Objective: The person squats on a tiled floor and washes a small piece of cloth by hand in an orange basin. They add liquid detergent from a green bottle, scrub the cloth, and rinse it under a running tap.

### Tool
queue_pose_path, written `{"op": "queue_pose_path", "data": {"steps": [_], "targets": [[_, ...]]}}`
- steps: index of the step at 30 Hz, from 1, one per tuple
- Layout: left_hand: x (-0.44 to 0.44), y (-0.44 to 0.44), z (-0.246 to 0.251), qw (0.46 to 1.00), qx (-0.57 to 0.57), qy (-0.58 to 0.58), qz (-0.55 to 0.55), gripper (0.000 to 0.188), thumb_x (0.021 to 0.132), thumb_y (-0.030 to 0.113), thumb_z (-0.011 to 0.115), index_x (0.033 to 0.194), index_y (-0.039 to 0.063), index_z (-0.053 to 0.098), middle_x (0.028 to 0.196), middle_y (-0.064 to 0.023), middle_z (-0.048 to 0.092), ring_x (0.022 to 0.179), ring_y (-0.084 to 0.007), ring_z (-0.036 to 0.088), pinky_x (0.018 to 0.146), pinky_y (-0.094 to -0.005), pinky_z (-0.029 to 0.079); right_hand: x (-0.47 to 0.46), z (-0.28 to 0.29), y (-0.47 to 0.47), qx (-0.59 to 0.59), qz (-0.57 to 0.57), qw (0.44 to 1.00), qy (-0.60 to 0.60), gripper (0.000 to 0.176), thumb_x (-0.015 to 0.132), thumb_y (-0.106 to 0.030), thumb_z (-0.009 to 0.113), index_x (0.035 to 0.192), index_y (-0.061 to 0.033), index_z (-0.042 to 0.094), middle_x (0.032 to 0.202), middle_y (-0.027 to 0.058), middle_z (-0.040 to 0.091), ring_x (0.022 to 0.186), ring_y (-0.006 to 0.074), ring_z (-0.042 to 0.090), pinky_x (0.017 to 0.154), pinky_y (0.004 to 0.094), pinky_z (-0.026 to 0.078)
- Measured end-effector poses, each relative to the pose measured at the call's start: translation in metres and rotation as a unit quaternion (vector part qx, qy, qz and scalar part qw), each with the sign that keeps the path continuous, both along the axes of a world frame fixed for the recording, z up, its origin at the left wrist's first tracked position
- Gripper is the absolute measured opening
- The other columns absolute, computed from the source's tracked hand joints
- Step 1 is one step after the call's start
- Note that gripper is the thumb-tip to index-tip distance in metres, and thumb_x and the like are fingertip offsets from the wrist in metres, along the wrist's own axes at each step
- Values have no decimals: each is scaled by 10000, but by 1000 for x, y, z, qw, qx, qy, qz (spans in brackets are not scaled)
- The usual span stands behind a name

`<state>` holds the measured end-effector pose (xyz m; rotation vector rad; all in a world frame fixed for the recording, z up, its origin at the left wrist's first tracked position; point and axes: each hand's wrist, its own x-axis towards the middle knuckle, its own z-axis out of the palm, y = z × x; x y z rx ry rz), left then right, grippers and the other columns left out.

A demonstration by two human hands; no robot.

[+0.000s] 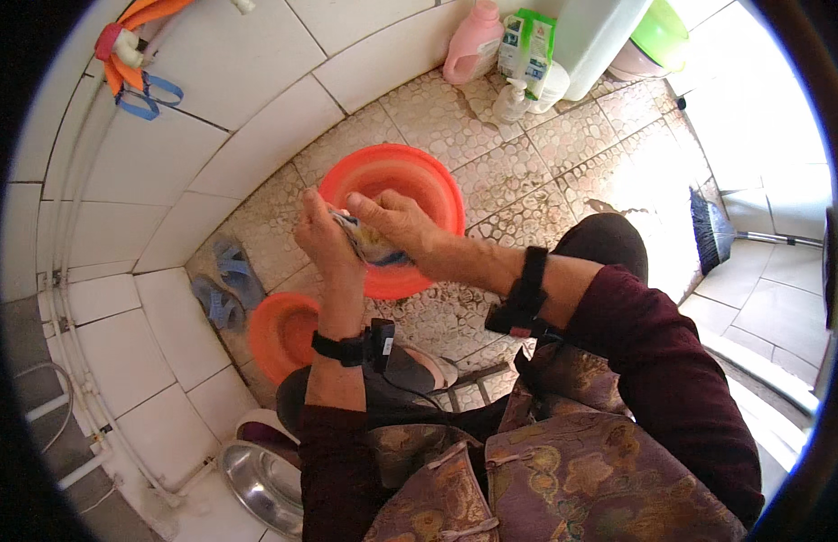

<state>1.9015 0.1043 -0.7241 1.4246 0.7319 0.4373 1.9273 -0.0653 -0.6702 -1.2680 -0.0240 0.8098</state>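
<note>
Both of my hands are over a large red plastic basin (452, 196) on the tiled floor. Between them is a bunched cloth (373, 245), pale with dark blue and yellowish patches. My left hand (327, 237) grips its left side with the palm turned inward. From the right, my right hand (402, 220) presses on the cloth, its fingers curled over it. Part of the cloth is hidden by the hands, and the basin's contents cannot be made out clearly. A smaller orange basin (280, 332) stands beside my left forearm.
Blue slippers (225, 284) lie by the left wall. Along the back wall stand a pink bottle (469, 44), a green-and-white bag (527, 44), a pump bottle (511, 101) and a large white container (595, 47). A broom (713, 230) rests right; a metal basin (263, 484) sits lower left.
</note>
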Motion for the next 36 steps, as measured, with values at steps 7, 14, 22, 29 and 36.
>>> {"op": "queue_pose_path", "data": {"steps": [7,14,22,29,36], "targets": [[-7,6,59,889,-443,-115,-34,305,1136,292,561,1124,9,672,1147,-139,680,944,-234,601,796,-393,523,51,0,-36,18,-30,998,57,254,952,-148,752,1172,-21,761,967,35,753,801,133,699,692,315,563],[-12,-5,71,788,-550,-220,-170,313,1002,-33,590,1295,-31,701,1295,-170,693,963,-215,602,777,-334,531,41,-15,-32,-86,59,994,45,276,990,-205,747,1239,-84,760,1004,12,760,823,130,705,721,311,563],[-15,-2,63,915,-337,-216,-51,290,988,-64,558,1270,-20,611,1298,-159,646,1208,-323,684,1079,-448,577,19,4,-19,147,104,955,236,289,1031,-247,717,1196,-11,724,1042,96,764,812,215,747,680,363,616],[-33,19,22,958,-250,-41,-132,254,1057,150,630,1286,43,614,1183,-112,692,1159,-272,720,946,-397,596,24,32,-21,144,182,964,131,454,832,-63,660,1274,31,694,1056,111,746,814,195,727,678,327,605],[-49,18,28,882,-432,-97,-163,595,1098,614,544,1306,73,677,1217,-108,745,993,-224,740,831,-386,630,27,22,-22,121,201,961,145,558,798,-23,638,1350,37,681,1070,113,745,794,201,723,664,325,606]]}}
